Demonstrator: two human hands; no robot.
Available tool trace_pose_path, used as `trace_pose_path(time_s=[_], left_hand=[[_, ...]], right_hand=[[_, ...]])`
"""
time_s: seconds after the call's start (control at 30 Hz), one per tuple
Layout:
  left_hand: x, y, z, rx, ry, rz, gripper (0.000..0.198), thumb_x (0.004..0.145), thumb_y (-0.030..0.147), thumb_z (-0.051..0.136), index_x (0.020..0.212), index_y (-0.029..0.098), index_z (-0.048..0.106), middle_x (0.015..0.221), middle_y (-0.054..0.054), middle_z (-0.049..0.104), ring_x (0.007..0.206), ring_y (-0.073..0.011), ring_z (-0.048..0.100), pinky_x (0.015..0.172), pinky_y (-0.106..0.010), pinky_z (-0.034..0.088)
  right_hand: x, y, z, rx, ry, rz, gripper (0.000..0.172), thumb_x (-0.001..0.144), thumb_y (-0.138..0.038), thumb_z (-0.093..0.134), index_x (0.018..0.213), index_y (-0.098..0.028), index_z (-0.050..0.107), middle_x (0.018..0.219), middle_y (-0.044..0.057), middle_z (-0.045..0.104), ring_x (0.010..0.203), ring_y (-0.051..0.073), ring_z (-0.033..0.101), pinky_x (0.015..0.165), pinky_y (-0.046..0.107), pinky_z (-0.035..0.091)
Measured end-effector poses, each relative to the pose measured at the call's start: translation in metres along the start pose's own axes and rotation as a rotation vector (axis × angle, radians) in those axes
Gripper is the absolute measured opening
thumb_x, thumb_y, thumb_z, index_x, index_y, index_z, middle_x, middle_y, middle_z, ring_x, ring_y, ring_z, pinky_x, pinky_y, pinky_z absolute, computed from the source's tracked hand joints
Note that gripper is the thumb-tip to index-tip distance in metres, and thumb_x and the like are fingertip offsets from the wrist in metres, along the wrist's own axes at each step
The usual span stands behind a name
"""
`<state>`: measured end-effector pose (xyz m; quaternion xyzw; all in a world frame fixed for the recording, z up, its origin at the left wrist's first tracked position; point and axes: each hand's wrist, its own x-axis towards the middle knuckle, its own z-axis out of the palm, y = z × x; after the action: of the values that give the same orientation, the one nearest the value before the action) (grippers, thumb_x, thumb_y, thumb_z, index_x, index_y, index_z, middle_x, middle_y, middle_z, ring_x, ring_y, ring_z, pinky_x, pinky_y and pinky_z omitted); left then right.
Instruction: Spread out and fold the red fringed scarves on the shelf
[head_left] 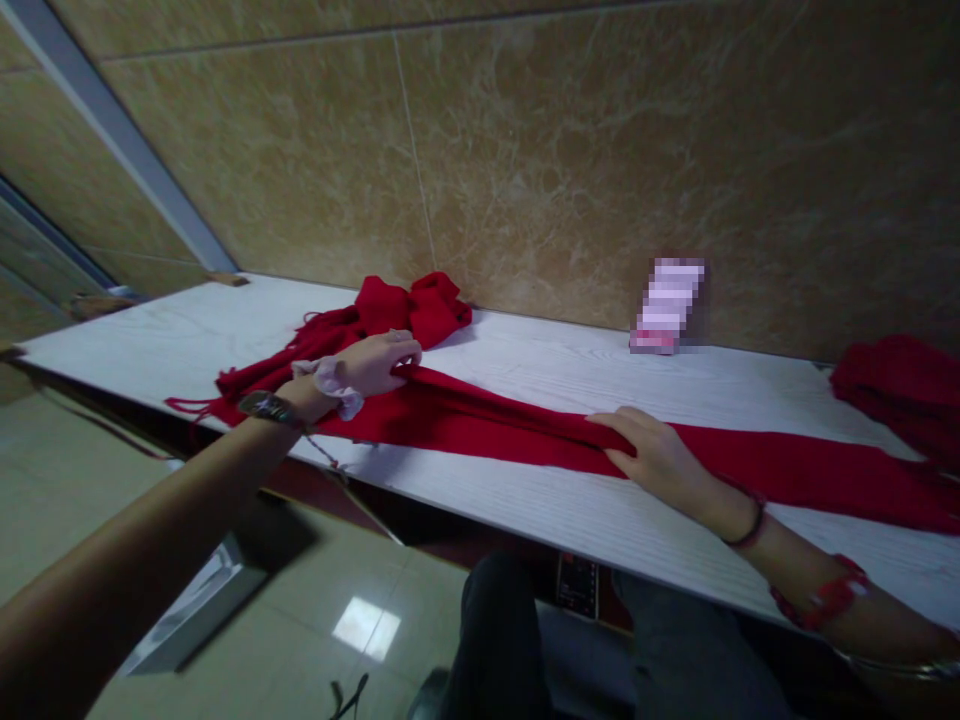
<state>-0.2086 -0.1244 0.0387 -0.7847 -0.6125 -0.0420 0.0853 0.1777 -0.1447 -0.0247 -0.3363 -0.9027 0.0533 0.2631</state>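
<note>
A long red scarf (480, 430) with fringe at its left end lies stretched lengthwise along the white table. My left hand (379, 362) pinches its upper edge near the left part and lifts it a little, making a fold. Farther right, my right hand (637, 440) grips the same edge, thumb below and fingers on top. The fold runs between both hands. Behind my left hand sits a bunched heap of red cloth (420, 305); where it parts from the scarf's fringed end is hard to tell.
More red cloth (896, 385) is heaped at the table's right end. A phone-like object (667, 305), blurred out, leans on the tiled wall. The white table (555, 370) has its front edge close to my knees (502, 630). A grey box (202, 600) stands on the floor.
</note>
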Motion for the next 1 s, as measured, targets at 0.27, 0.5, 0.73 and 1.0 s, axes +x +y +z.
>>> trace_pose_path(time_s=[0.27,0.5,0.73,1.0], left_hand=[[-0.057,0.008,0.03,0.154,-0.117,0.197,0.026,0.073,0.018,0.04,0.094,0.016,0.056,0.102,-0.01,0.056,0.091,-0.0229,0.054,0.081,-0.035,0.044],[-0.038,-0.008,0.039,0.285,0.015,0.221,0.028,0.076,0.013,0.034,0.092,0.017,0.058,0.097,-0.012,0.057,0.087,-0.0256,0.055,0.077,-0.04,0.044],[-0.033,0.03,0.028,0.097,-0.007,0.369,0.043,0.071,0.008,0.038,0.107,0.022,0.056,0.115,-0.007,0.054,0.107,-0.0244,0.05,0.09,-0.042,0.037],[0.007,0.134,0.021,-0.188,-0.071,0.542,0.04,0.09,0.026,0.027,0.126,0.018,0.043,0.137,-0.006,0.038,0.128,-0.0166,0.029,0.105,-0.034,0.024]], right_hand=[[-0.013,0.004,-0.007,-0.129,-0.161,-0.212,0.034,0.079,-0.005,0.043,0.104,-0.017,0.061,0.107,0.008,0.063,0.101,0.019,0.056,0.088,0.037,0.048],[-0.017,0.014,-0.001,-0.119,-0.243,-0.181,0.044,0.085,-0.006,0.035,0.125,-0.021,0.049,0.131,0.004,0.049,0.123,0.014,0.04,0.103,0.037,0.035],[-0.013,0.008,-0.007,-0.121,-0.326,-0.15,0.041,0.09,-0.019,0.031,0.13,-0.02,0.043,0.135,0.005,0.043,0.128,0.014,0.031,0.106,0.039,0.027],[-0.004,0.005,-0.02,-0.136,-0.355,0.057,0.048,0.093,-0.04,0.021,0.137,-0.024,0.031,0.144,0.007,0.026,0.133,0.022,0.02,0.105,0.051,0.021]])
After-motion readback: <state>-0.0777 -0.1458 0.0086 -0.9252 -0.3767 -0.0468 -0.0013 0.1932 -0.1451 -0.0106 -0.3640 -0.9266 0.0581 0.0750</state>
